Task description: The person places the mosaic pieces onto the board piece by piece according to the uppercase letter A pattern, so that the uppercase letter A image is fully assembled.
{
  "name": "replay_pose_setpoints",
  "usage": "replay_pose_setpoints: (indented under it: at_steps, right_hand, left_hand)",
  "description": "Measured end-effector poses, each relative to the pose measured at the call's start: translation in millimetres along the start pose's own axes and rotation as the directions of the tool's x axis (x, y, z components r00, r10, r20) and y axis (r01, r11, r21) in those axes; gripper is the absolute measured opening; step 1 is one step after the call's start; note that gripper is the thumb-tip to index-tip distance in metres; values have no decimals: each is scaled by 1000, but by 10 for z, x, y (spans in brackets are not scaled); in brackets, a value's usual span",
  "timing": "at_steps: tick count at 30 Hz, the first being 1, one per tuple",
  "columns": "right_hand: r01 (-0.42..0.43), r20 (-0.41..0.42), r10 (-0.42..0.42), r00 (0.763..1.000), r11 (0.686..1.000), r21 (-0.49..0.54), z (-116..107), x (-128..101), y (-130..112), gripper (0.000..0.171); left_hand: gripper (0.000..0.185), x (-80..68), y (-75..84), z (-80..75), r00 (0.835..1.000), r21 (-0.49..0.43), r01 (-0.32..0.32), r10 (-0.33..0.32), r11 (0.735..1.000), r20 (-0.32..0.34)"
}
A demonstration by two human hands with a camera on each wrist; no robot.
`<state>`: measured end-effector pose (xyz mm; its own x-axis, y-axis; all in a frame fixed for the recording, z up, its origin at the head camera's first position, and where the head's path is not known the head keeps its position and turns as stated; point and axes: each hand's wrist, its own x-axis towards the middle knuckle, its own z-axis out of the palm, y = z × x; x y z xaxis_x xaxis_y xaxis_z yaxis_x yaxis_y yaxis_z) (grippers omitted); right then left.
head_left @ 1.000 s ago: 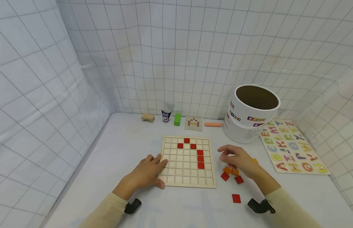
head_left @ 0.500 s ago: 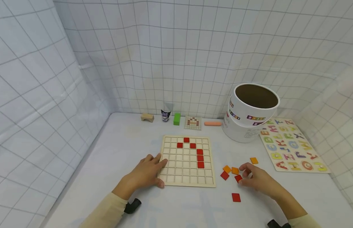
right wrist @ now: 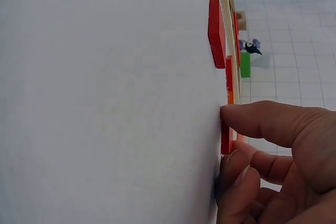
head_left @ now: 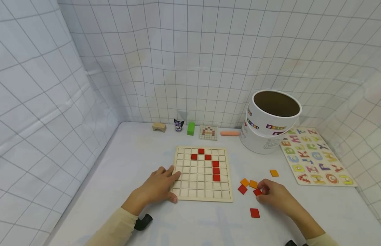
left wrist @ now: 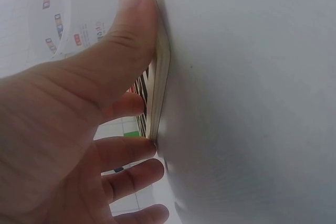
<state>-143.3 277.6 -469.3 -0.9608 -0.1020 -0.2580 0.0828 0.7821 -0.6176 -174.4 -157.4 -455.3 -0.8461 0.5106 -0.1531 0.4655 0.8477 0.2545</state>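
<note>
A wooden grid board (head_left: 193, 184) lies flat on the table, with several red tiles (head_left: 216, 171) set in its upper and right cells. My left hand (head_left: 158, 186) rests at the board's left edge, fingers spread and thumb near the lower corner. In the left wrist view the thumb (left wrist: 134, 19) lies along the board's side. Right of the board, my right hand (head_left: 276, 196) pinches a loose red tile (head_left: 257, 192) between thumb and fingers. The right wrist view shows that red tile (right wrist: 226, 137) low at the table, partly covered by the fingertips.
Orange tiles (head_left: 245, 182) and red tiles (head_left: 254, 213) lie loose around the right hand. Behind stand a white bucket (head_left: 270, 133) and an alphabet board (head_left: 316, 157). A small pattern card (head_left: 208, 132), green block (head_left: 191, 128), figurine (head_left: 178, 125) and orange stick (head_left: 229, 133) line the back.
My right hand has moved from beside the board toward the right and nearer, down to a loose red tile, and its fingers have closed on it. The left hand stays put.
</note>
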Motion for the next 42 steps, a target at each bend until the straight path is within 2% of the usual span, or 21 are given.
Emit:
replay_pose_setpoints:
  at_steps: [4, 7, 10, 13, 16, 21, 23, 26, 31, 35, 39, 42]
  right_hand:
    - [-38, -19, 38, 999, 999, -15, -13, 0, -14, 30]
    - [-88, -32, 88, 996, 996, 17, -57, 3, -6, 33]
    - [-135, -27, 139, 990, 984, 120, -102, 9, 28, 38]
    - [-126, -7, 133, 991, 956, 265, -135, 22, 88, 42]
    - [-96, 9, 102, 995, 900, 426, -155, 33, 149, 44]
    - [-68, 35, 60, 998, 768, 636, -168, 31, 197, 38]
    - [-58, 44, 39, 998, 733, 678, -171, 36, 194, 35]
    - [-31, 43, 1, 999, 701, 713, -176, 60, 167, 38]
    - [27, 37, -76, 996, 694, 719, -162, 153, 54, 49]
    - [10, 73, -92, 993, 691, 723, -113, 315, -167, 50]
    - [-5, 126, -115, 985, 718, 696, 35, 524, -529, 52]
    - [10, 164, -163, 973, 739, 674, 197, 694, -842, 49]
  left_hand:
    - [95, 8, 1, 1, 1000, 3, -2, 2, 1000, -3]
    - [95, 12, 5, -2, 1000, 3, -3, 3, 1000, -2]
    - [95, 12, 12, -9, 1000, -2, -1, 1, 1000, 2]
    - [95, 11, 16, -13, 1000, -2, 2, -2, 1000, 3]
    - [94, 12, 19, -18, 1000, 1, 3, -3, 1000, 2]
    - [94, 13, 21, -27, 1000, 6, 0, 0, 1000, 6]
    - [94, 13, 18, -26, 1000, 9, 1, -1, 1000, 9]
    - [94, 9, 17, -25, 1000, 10, 2, -2, 1000, 9]
    - [95, -6, 9, -6, 1000, 5, 4, -4, 1000, 16]
    - [95, -14, -3, 11, 1000, -3, -1, 1, 1000, 9]
    - [95, -4, -12, 22, 1000, -7, -8, 8, 1000, -2]
    - [96, 7, -13, 19, 1000, -8, -6, 6, 1000, -4]
